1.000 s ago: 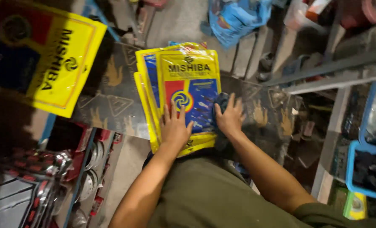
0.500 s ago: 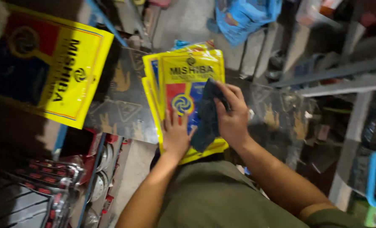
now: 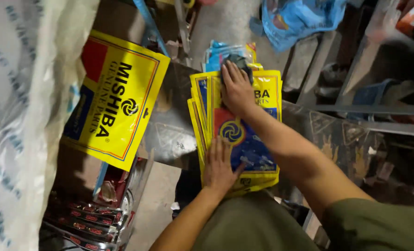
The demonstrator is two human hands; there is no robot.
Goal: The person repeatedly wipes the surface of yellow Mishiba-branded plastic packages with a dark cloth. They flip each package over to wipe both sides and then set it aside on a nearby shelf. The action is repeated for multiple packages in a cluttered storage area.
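A stack of flat yellow packets with red and blue panels lies on a dark patterned surface in front of me. My left hand presses flat on the near end of the top packet, fingers spread. My right hand rests on the far end of the stack, pressing a dark cloth against the packet's top edge. Blue-and-white packets stick out from under the far end.
A large yellow packet of the same kind leans at the left beside a white plastic sack. Shiny metal parts in red wrappers sit at lower left. A blue plastic bag lies at the top, metal racks at right.
My right hand has slid with the dark cloth from the middle of the top packet up to its far end. My left hand has stayed at the near end.
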